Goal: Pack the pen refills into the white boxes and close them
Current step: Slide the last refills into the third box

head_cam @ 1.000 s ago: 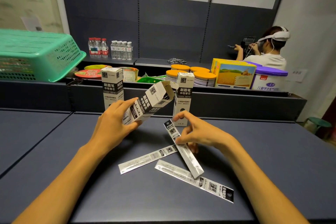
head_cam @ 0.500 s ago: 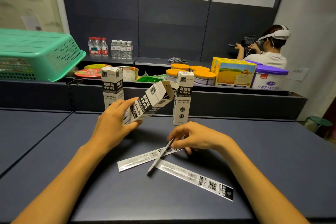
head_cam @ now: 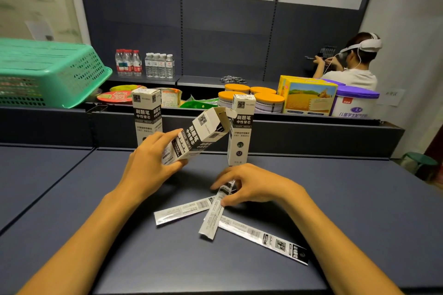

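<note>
Tilting above the table [head_cam: 359, 199], the open white box [head_cam: 194, 137] is gripped near its base by the left hand [head_cam: 153, 163]. One refill packet [head_cam: 213, 215] is pinched at its upper end by the right hand [head_cam: 251, 187]. Judged light, thin, flexible, likely slippery; best taken near one end.

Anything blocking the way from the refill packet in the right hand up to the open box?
Nothing visible does. The right hand pinches one refill packet; the space up to the open box, tilted in the left hand, is free. Its flap stands open.
</note>
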Demonstrator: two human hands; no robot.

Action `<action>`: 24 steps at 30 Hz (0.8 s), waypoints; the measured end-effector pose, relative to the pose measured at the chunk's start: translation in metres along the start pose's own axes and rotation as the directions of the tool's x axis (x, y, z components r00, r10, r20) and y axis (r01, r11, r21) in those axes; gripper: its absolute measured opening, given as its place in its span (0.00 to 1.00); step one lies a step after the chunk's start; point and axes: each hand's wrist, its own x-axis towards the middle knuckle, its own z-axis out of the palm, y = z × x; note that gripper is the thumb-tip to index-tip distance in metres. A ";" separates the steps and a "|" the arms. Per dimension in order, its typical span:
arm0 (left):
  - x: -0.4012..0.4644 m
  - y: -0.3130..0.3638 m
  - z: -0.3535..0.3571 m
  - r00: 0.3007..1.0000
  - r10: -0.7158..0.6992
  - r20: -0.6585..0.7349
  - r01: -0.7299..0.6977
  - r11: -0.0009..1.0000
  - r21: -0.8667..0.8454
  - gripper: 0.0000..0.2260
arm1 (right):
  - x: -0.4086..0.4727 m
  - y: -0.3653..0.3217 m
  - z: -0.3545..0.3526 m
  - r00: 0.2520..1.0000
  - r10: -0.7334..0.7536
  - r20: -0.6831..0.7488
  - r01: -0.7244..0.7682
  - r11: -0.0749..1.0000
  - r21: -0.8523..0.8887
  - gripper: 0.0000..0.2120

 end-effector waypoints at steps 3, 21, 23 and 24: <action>0.000 0.000 -0.001 1.000 0.002 -0.003 -0.002 1.000 -0.003 0.33 | -0.001 -0.001 -0.001 0.999 0.046 -0.019 -0.046 0.999 -0.024 0.19; 0.001 -0.004 -0.001 1.000 0.002 -0.004 -0.002 1.000 0.009 0.34 | -0.005 -0.007 -0.002 0.998 0.063 -0.026 -0.063 0.998 -0.018 0.07; 0.001 -0.004 0.000 1.000 -0.001 -0.004 0.001 1.000 0.013 0.34 | -0.007 -0.007 -0.003 0.998 0.058 -0.031 -0.058 0.998 -0.019 0.07; 0.000 -0.004 0.000 1.000 0.000 -0.002 0.001 1.000 0.015 0.34 | -0.007 -0.007 -0.004 0.998 0.055 -0.032 -0.055 0.998 -0.018 0.08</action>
